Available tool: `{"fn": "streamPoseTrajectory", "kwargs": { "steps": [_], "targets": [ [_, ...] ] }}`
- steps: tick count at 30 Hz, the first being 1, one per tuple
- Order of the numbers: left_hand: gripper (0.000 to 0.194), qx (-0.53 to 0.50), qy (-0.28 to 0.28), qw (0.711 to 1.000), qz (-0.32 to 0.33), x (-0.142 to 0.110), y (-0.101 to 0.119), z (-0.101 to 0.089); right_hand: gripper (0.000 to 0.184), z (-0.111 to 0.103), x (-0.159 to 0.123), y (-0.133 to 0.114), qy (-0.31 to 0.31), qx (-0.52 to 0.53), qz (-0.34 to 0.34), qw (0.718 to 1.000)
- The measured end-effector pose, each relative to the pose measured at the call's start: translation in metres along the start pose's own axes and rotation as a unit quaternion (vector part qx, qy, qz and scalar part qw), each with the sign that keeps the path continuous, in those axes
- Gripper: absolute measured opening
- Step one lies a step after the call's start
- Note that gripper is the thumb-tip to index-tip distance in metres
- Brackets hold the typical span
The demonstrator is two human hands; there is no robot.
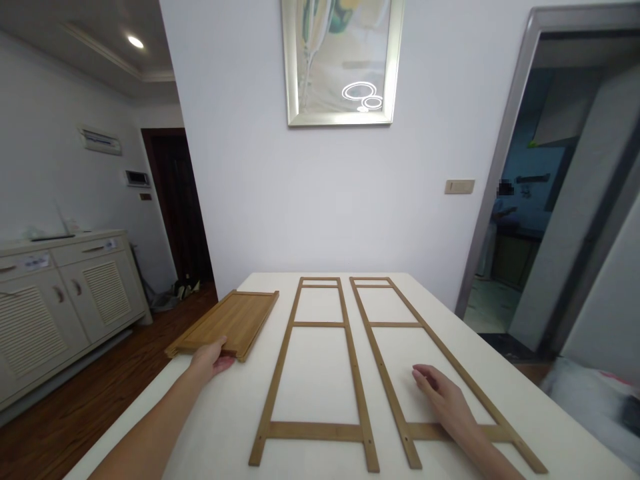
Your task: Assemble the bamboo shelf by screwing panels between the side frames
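Note:
My left hand (210, 360) grips the near edge of a stack of flat wooden panels (235, 320) at the table's left side, thumb on top and fingers underneath. Over the right-hand wooden ladder-shaped frame (397, 325) hovers my right hand (440, 393), its fingers loosely curled and apart, with nothing seen in it. A second wooden ladder-shaped frame (319, 325) lies flat in the middle, between the panels and the right-hand frame. Both frames have narrow crossbars and point away from me, side by side.
The white table (215, 427) reaches to the wall, where a framed picture (340, 119) hangs. A pale cabinet (70, 300) stands at the left. Through the doorway at the right a person (495, 220) is visible. A whitish bag (590, 400) sits beside the table's right edge.

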State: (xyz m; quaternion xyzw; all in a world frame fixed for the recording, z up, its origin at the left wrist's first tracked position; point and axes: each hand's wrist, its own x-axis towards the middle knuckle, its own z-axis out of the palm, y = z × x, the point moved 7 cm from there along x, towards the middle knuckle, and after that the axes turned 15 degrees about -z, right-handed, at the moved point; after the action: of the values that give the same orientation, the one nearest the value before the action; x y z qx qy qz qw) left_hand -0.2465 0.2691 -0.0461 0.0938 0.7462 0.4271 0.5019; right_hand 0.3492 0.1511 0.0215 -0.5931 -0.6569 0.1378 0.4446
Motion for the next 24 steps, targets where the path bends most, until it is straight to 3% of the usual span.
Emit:
{"fn": "streamPoseTrajectory", "kwargs": {
  "steps": [5, 11, 13, 16, 18, 21, 23, 24],
  "targets": [
    [0.06, 0.084, 0.018, 0.996, -0.001, -0.006, -0.004, -0.003, 0.04, -0.002, -0.002, -0.003, -0.001, -0.012, 0.002, 1.0],
    [0.057, 0.206, 0.057, 0.977, 0.024, -0.023, 0.004, -0.011, 0.04, -0.003, -0.003, -0.002, 0.005, -0.012, -0.006, 1.0],
    [0.054, 0.26, 0.088, 0.959, 0.063, -0.034, 0.013, -0.017, 0.04, -0.003, -0.003, -0.002, 0.003, -0.014, -0.006, 1.0],
    [0.05, 0.342, 0.15, 0.912, 0.169, -0.058, 0.029, -0.015, 0.039, -0.001, -0.003, -0.004, 0.0, -0.017, -0.013, 1.0],
    [0.046, 0.369, 0.169, 0.883, 0.235, -0.077, 0.032, -0.004, 0.038, 0.0, -0.003, -0.006, -0.003, -0.019, -0.024, 1.0],
    [0.039, 0.397, 0.153, 0.842, 0.331, -0.111, 0.024, 0.028, 0.037, 0.004, -0.005, -0.012, -0.017, -0.043, -0.052, 0.998],
    [0.033, 0.446, 0.133, 0.776, 0.426, -0.141, 0.011, 0.057, 0.037, 0.008, -0.008, -0.015, -0.034, -0.08, -0.074, 0.993],
    [0.031, 0.458, 0.12, 0.762, 0.443, -0.152, 0.003, 0.068, 0.037, 0.01, -0.01, -0.015, -0.043, -0.101, -0.084, 0.99]
  ]
}}
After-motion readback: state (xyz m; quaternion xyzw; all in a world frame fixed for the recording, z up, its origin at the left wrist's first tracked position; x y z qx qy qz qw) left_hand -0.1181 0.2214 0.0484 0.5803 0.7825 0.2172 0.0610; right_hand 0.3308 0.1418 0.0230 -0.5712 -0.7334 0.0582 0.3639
